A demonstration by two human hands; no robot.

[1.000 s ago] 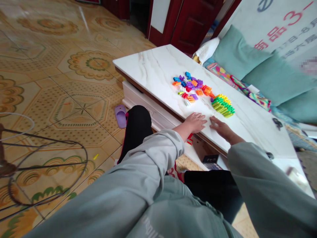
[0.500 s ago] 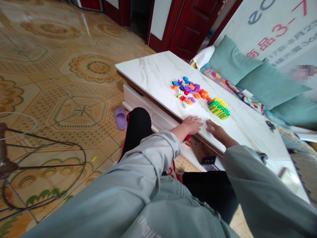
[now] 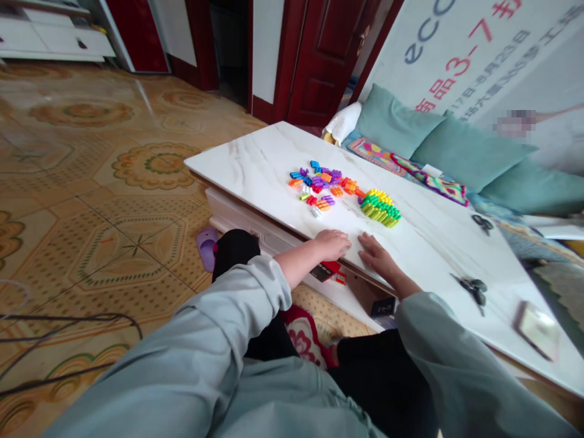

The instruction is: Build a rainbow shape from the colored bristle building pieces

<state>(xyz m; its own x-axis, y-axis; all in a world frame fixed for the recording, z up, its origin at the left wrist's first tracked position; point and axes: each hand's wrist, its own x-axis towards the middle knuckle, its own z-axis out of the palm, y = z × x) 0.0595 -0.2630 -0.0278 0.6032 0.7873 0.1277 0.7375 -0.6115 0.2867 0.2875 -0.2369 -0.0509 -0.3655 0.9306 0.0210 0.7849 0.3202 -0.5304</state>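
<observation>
My left hand (image 3: 333,244) lies flat at the front edge of the white marble-look table (image 3: 246,159), fingers stretched out and holding nothing. Beside it, on the tabletop, my right hand (image 3: 378,254) rests with its fingers apart and nothing in it. Just beyond the right hand is a neat block of green and yellow plastic pieces (image 3: 380,208), lined up side by side. To its left lies a loose scatter of small purple pieces (image 3: 332,176), along with orange pieces (image 3: 349,185), blue pieces (image 3: 314,165) and some red and white ones.
Black scissors (image 3: 474,287) and a phone-like object (image 3: 538,330) lie on the table's right part. Another dark object (image 3: 482,224) sits near its far edge. Behind is a sofa with green cushions (image 3: 399,125). A purple slipper (image 3: 207,248) is on the floor, and red and dark boxes (image 3: 325,269) show under the tabletop.
The camera view has shifted, so the table now appears further left and lower, with more of its right side showing. Both hands stay near the front edge; the plastic pieces keep their arrangement.
</observation>
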